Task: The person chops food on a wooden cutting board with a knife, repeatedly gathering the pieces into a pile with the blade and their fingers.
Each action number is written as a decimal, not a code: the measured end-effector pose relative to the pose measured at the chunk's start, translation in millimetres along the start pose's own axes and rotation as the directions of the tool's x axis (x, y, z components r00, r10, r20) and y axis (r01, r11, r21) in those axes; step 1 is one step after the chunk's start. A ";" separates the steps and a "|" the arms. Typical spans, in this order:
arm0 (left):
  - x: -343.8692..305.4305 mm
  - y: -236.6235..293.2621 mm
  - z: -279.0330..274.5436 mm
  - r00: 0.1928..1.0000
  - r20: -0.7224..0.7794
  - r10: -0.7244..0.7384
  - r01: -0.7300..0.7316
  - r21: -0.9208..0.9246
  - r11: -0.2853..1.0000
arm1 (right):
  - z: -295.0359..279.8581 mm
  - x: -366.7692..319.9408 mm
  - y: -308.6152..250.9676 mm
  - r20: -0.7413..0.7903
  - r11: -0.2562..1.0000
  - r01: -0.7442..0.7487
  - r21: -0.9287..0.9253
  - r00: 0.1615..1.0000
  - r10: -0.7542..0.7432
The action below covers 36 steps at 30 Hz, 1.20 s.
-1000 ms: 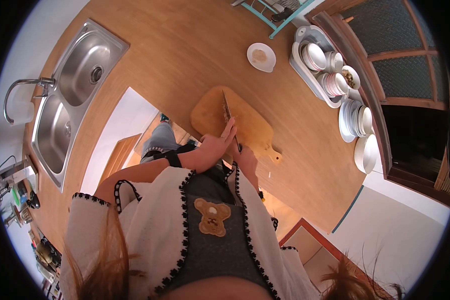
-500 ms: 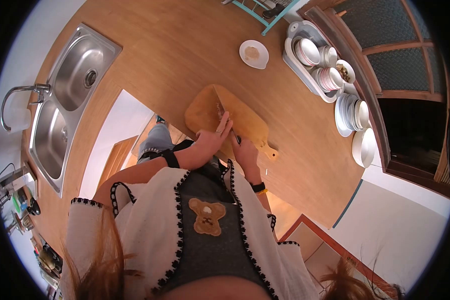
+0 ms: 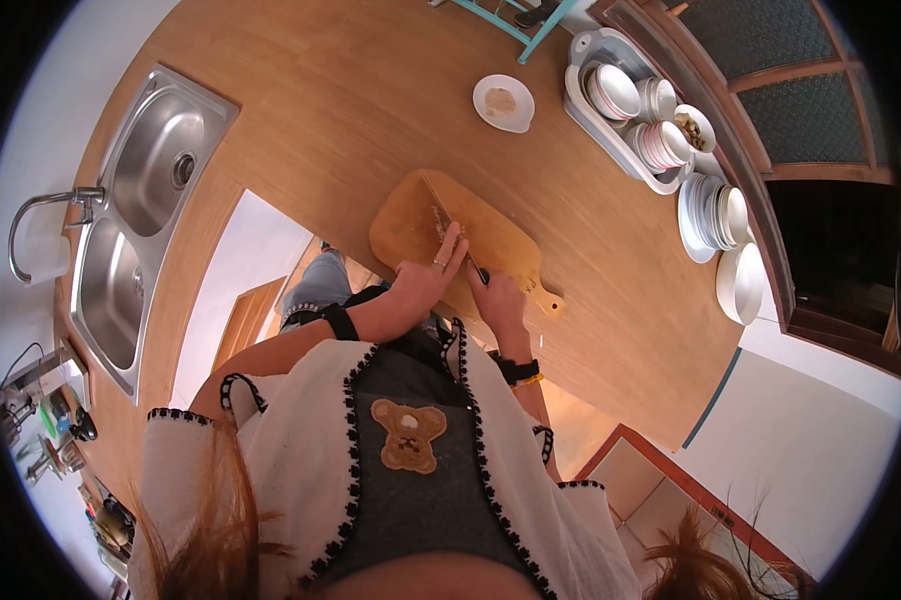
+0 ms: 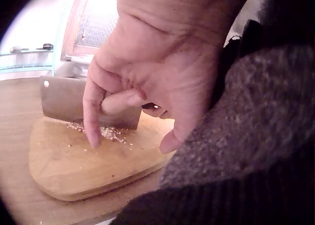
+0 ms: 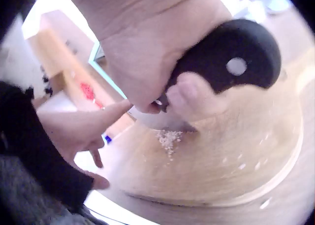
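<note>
A cleaver with a broad metal blade (image 4: 61,99) stands edge-down on a wooden cutting board (image 3: 506,235). My right hand (image 3: 499,302) grips its black handle (image 5: 246,48) at the near side of the board. Across the blade's top lies my left hand (image 3: 426,285), fingers extended in the head view. Seen from the left wrist, one finger reaches down in front of the blade and another bends sideways. Finely chopped pale bits (image 4: 113,134) lie in a small heap along the cutting edge, and loose crumbs dot the board.
Beyond the board sits a small white dish (image 3: 504,103) with light brown contents. A grey rack (image 3: 581,115) of bowls, stacked plates (image 3: 698,220) and a white bowl (image 3: 741,285) line the right side. To the left is a steel double sink (image 3: 131,240).
My right hand has shifted right, away from my left hand, bringing its wristband into view. The cleaver stays on the board, its handle end swung slightly right. The head view has shifted a little.
</note>
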<state>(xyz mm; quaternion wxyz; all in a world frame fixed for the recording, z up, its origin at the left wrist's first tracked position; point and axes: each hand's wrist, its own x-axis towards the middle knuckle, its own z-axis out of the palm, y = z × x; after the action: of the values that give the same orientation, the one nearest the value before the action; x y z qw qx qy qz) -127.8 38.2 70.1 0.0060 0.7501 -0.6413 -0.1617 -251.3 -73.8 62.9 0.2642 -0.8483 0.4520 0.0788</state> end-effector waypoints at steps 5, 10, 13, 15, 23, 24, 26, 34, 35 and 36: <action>-0.1 4.5 -14.0 0.997 0.021 -0.074 0.073 0.060 0.996 | -22.8 4.3 -12.2 0.068 0.995 0.007 -0.096 0.998 0.000; 7.7 2.4 -9.4 0.997 0.056 -0.052 0.052 0.005 0.999 | -20.7 8.4 -8.7 0.058 0.999 -0.008 -0.037 0.998 0.010; 4.2 0.8 -12.2 0.996 0.073 -0.061 0.063 -0.027 0.998 | -22.6 10.2 -10.6 0.117 0.998 -0.015 -0.059 0.993 0.022; 4.5 0.5 -13.3 0.997 0.059 -0.054 0.057 -0.041 0.998 | -20.0 12.2 -6.0 0.142 0.997 -0.023 -0.068 0.989 0.032; 4.1 -2.6 -15.9 0.990 -0.136 0.023 -0.058 -0.253 0.966 | -20.0 20.7 5.0 0.069 0.998 -0.012 -0.058 0.997 0.016; 4.8 -0.9 -15.3 0.990 -0.140 0.024 -0.059 -0.253 0.966 | -17.7 21.3 9.2 0.066 0.998 -0.011 -0.060 0.998 0.015; 5.1 5.3 -16.7 0.908 -0.333 0.254 -0.366 -0.333 0.869 | -20.7 19.1 9.5 0.066 0.995 0.024 -0.093 0.998 -0.018; -6.4 -1.1 2.0 0.799 -0.120 0.590 -0.581 -0.407 0.705 | -20.7 26.5 0.0 0.100 0.993 -0.111 -0.037 0.988 0.114; -10.0 -2.0 -1.7 0.821 -0.050 0.569 -0.540 -0.395 0.743 | -19.2 23.6 -2.9 0.091 0.994 -0.106 -0.034 0.990 0.109; -10.8 -3.7 -2.0 0.822 -0.050 0.567 -0.538 -0.394 0.746 | -18.8 21.7 -5.9 0.092 0.994 -0.102 -0.033 0.990 0.105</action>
<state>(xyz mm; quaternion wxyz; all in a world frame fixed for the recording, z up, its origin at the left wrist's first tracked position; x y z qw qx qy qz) -125.1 48.9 73.7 0.1795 0.5034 -0.7885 -0.3044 -236.0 -96.7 73.0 0.2686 -0.8227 0.4815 0.1384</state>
